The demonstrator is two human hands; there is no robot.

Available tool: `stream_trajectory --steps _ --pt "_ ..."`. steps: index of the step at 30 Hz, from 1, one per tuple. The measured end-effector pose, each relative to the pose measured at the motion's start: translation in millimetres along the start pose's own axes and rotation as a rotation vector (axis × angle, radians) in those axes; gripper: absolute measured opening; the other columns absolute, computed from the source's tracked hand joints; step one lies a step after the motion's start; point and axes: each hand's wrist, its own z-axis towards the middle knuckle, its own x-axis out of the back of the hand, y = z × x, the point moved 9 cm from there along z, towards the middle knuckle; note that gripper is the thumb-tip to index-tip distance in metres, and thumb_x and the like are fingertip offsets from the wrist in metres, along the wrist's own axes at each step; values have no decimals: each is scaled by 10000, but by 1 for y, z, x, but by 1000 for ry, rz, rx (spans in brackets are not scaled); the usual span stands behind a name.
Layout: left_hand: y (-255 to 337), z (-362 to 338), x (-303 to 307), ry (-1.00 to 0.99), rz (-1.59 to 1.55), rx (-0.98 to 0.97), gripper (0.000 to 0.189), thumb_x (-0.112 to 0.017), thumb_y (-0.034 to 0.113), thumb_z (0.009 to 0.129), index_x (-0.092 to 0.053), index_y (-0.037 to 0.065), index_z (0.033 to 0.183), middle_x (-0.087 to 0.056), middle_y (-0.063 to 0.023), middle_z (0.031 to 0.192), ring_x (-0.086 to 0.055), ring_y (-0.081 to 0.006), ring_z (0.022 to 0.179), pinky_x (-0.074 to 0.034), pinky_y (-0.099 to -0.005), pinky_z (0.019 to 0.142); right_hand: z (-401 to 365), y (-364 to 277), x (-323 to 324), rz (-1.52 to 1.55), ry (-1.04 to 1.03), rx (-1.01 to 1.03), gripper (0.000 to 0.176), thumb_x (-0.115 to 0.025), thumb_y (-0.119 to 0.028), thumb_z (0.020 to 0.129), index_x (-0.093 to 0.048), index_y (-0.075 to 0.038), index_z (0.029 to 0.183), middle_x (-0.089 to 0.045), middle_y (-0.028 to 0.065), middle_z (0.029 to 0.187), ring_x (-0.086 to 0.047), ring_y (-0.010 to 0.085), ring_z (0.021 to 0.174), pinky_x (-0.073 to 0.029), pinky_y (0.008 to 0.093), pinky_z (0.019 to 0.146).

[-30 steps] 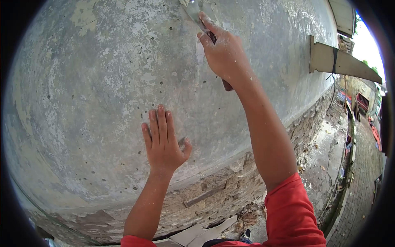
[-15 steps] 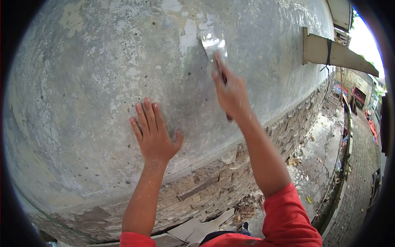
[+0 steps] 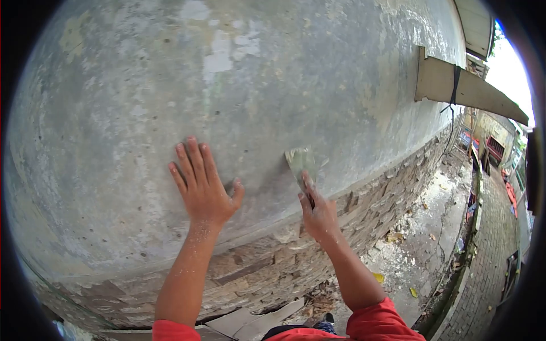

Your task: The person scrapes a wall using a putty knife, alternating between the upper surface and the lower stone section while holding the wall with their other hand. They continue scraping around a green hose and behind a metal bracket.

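A patchy grey wall (image 3: 273, 96) with pale flaked spots fills most of the view. My left hand (image 3: 207, 193) lies flat on it, fingers spread and dusted with white specks. To the right, my right hand (image 3: 320, 219) is wrapped round the handle of a scraper (image 3: 301, 163). Its wide metal blade points up and overlaps the lower part of the wall, a little above the stone base. Most of the handle is hidden in my fingers.
A rough stone band (image 3: 273, 267) runs along the wall's foot. White flakes litter the concrete ground (image 3: 415, 250) at right, with a brick path (image 3: 483, 256) beyond a narrow gutter. A board (image 3: 466, 85) tied with black cord juts out at upper right. Broken sheets (image 3: 250, 324) lie below.
My right hand has brought the scraper down the wall from the pale patches to just above the stone band. My left hand stays flat on the wall; the view has shifted slightly.
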Motion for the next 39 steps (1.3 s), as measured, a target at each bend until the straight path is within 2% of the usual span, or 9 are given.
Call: stream_trajectory --steps 6,10,12,13,15,20,22,29,39 --pt "66 45 -15 77 52 -10 923 -568 352 793 -121 -32 1504 -71 -196 1588 -21 -383 1468 -13 -534 1163 139 -26 114 74 141 155 482 -526 -229 945 -436 -241 1418 -599 264 770 -579 436 660 -445 454 585" --pt "124 98 -30 121 53 15 897 -569 320 810 -122 -35 1501 -78 -193 1587 -26 -370 1470 -26 -523 1167 165 -5 151 78 152 253 483 -513 -213 946 -428 -230 1421 -596 244 739 -558 439 651 -436 472 614" --pt "150 115 -41 125 54 19 889 -569 309 814 -122 -36 1500 -80 -196 1586 -27 -367 1470 -31 -520 1168 145 43 133 32 2 190 564 -523 -195 935 -351 -276 1467 -613 215 685 -587 363 544 -430 449 515" --pt "162 117 -48 123 60 2 882 -561 313 820 -122 -39 1499 -83 -205 1583 -28 -372 1469 -32 -522 1167 127 68 120 -37 -12 184 550 -536 -203 951 -361 -275 1468 -593 183 641 -498 189 446 -443 356 477" --pt "175 117 -58 116 91 23 874 -553 316 827 -122 -41 1498 -86 -214 1579 -29 -376 1468 -33 -525 1166 90 107 96 -23 -74 216 588 -536 -152 938 -331 -228 1483 -649 239 835 -561 301 475 -463 380 481" --pt "186 117 -60 142 117 18 847 -525 347 853 -138 -53 1490 -100 -243 1568 -56 -399 1462 -48 -536 1160 138 54 130 37 -21 377 560 -539 -133 932 -375 -204 1463 -606 223 714 -557 344 491 -454 396 482" --pt "184 116 -63 136 137 -3 861 -537 365 840 -153 -55 1487 -114 -243 1566 -63 -406 1459 -53 -539 1162 156 26 142 -67 -64 403 586 -528 -156 930 -322 -208 1477 -667 203 775 -628 389 595 -475 472 484" --pt "184 106 -63 115 60 -11 854 -542 358 838 -161 -38 1492 -120 -220 1573 -62 -386 1465 -46 -526 1165 105 77 116 -59 -69 284 584 -547 -192 928 -340 -228 1472 -611 199 631 -596 405 538 -486 455 509" --pt "178 105 -64 96 -52 -20 843 -543 360 829 -193 -26 1491 -150 -194 1575 -86 -360 1469 -57 -516 1171 114 42 124 -104 -40 127 548 -541 -187 939 -375 -229 1459 -604 205 635 -598 369 533 -439 423 491"
